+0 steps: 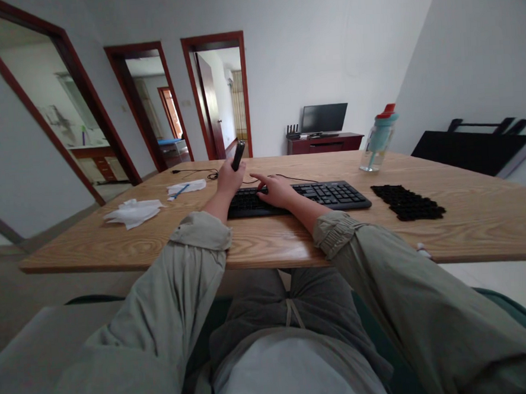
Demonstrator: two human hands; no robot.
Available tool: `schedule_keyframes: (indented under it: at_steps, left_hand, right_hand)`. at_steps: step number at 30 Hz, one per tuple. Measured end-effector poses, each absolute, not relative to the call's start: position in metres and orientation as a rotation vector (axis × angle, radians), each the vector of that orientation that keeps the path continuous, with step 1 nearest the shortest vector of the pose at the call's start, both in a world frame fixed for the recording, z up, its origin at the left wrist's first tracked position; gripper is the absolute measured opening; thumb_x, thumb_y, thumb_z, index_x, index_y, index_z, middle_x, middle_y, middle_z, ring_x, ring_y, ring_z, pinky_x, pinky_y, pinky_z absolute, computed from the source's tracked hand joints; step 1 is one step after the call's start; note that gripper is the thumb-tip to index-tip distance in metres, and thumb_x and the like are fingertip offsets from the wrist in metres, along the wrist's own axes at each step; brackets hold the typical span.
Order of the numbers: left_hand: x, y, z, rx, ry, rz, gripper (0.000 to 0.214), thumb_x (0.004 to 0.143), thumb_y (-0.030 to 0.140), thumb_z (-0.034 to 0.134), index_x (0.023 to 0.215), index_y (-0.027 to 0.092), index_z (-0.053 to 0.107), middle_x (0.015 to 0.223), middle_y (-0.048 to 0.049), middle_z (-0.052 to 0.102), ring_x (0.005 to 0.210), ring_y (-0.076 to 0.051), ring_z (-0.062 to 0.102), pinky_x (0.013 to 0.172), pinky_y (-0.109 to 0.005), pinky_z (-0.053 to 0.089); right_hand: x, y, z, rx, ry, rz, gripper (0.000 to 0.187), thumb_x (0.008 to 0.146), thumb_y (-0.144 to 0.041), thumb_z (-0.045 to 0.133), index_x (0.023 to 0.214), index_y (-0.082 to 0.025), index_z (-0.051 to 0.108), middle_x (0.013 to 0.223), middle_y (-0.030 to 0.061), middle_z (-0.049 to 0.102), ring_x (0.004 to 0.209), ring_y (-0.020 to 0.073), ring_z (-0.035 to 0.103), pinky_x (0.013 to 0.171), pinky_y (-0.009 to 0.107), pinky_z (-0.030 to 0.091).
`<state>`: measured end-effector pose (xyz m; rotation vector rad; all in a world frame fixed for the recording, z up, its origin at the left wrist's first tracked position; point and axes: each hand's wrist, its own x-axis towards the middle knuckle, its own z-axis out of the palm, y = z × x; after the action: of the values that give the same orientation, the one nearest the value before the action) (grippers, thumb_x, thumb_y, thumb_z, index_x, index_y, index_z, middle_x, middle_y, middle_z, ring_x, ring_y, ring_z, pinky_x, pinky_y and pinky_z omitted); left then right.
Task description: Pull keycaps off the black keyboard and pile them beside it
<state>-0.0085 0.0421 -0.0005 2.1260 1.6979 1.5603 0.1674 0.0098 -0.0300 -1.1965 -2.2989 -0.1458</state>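
While the left hand (230,178) clamps a slim black tool (238,154) upright, the right hand (275,190) lies open, fingers spread, on the keyboard (329,194). Small black pieces (408,202) sit to its right.

A slim black tool (238,155) is sticking up nearly upright, leaning slightly right, its lower end sitting in the left grip (229,181). A black keyboard (329,194) is lying flat on the wooden tabletop (270,242), the right grip (275,190) resting on its left-hand keys.
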Motion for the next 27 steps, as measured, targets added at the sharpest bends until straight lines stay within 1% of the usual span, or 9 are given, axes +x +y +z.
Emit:
schedule_keyframes:
  at_steps: [2,4,6,8,10,16,19,23,27]
  left_hand:
    - [-0.015,0.043,0.003,2.076,1.695,1.638,0.022,0.089,0.039,0.052,0.093,0.019,0.059,0.087,-0.0054,0.066,0.085,-0.02,0.062,0.079,-0.032,0.049]
    - [-0.018,0.043,0.004,2.016,1.695,1.692,0.02,0.09,0.038,0.049,0.093,0.02,0.058,0.088,-0.0052,0.065,0.087,-0.02,0.063,0.08,-0.033,0.049]
    - [-0.019,0.043,0.003,1.979,1.692,1.712,0.022,0.092,0.039,0.047,0.095,0.021,0.058,0.092,-0.0056,0.066,0.091,-0.021,0.063,0.082,-0.034,0.049]
    - [-0.018,0.043,0.002,1.986,1.687,1.706,0.024,0.092,0.041,0.046,0.095,0.021,0.058,0.094,-0.0059,0.067,0.093,-0.021,0.063,0.082,-0.034,0.05]
    - [-0.017,0.042,0.0,2.017,1.673,1.695,0.026,0.092,0.043,0.044,0.095,0.022,0.059,0.095,-0.0061,0.068,0.093,-0.021,0.064,0.083,-0.034,0.05]
    - [-0.013,0.044,-0.002,1.974,1.558,1.655,0.028,0.093,0.043,0.04,0.101,0.021,0.056,0.082,-0.0037,0.071,0.077,-0.016,0.066,0.075,-0.03,0.051]
    - [-0.013,0.045,-0.003,1.946,1.528,1.685,0.027,0.093,0.044,0.043,0.097,0.021,0.056,0.074,-0.0021,0.069,0.071,-0.016,0.065,0.072,-0.029,0.051]
    - [-0.015,0.048,-0.006,1.959,1.484,1.75,0.027,0.091,0.045,0.047,0.091,0.021,0.058,0.068,-0.0013,0.063,0.068,-0.018,0.064,0.072,-0.032,0.051]
    - [-0.015,0.053,-0.008,1.954,1.403,1.828,0.027,0.089,0.046,0.051,0.089,0.02,0.058,0.072,-0.0026,0.061,0.073,-0.02,0.064,0.073,-0.034,0.05]
  right_hand:
    - [0.167,0.008,-0.029,-1.194,-2.3,-0.14,0.074,0.085,-0.026,0.059,0.153,-0.028,0.028,0.11,0.0,0.071,0.108,0.0207,0.058,0.098,0.034,0.041]
    - [0.166,0.008,-0.029,-1.216,-2.31,-0.146,0.072,0.085,-0.027,0.057,0.152,-0.026,0.031,0.11,0.0011,0.071,0.108,0.0208,0.058,0.098,0.033,0.041]
    - [0.165,0.009,-0.029,-1.245,-2.351,-0.183,0.056,0.087,-0.028,0.054,0.143,-0.023,0.049,0.11,0.0042,0.071,0.109,0.0214,0.059,0.099,0.033,0.041]
    - [0.165,0.01,-0.029,-1.264,-2.394,-0.234,0.04,0.089,-0.029,0.051,0.125,-0.02,0.065,0.11,0.0075,0.071,0.108,0.0218,0.06,0.1,0.033,0.04]
    - [0.165,0.01,-0.029,-1.262,-2.4,-0.262,0.034,0.089,-0.03,0.05,0.114,-0.02,0.07,0.113,0.0087,0.07,0.109,0.0216,0.059,0.1,0.033,0.04]
    - [0.164,0.008,-0.029,-1.281,-2.365,-0.232,0.028,0.088,-0.028,0.052,0.109,-0.022,0.069,0.106,0.006,0.071,0.105,0.0215,0.061,0.096,0.033,0.042]
    - [0.165,0.009,-0.029,-1.241,-2.373,-0.206,0.03,0.088,-0.026,0.053,0.113,-0.021,0.069,0.108,0.0052,0.071,0.106,0.0201,0.061,0.097,0.031,0.041]
    - [0.165,0.012,-0.031,-1.189,-2.428,-0.218,0.034,0.089,-0.023,0.051,0.116,-0.022,0.071,0.113,0.0062,0.069,0.108,0.019,0.06,0.101,0.03,0.038]
    - [0.167,0.014,-0.034,-1.186,-2.408,-0.239,0.035,0.088,-0.024,0.051,0.116,-0.023,0.071,0.116,0.0072,0.067,0.109,0.0201,0.059,0.101,0.031,0.038]
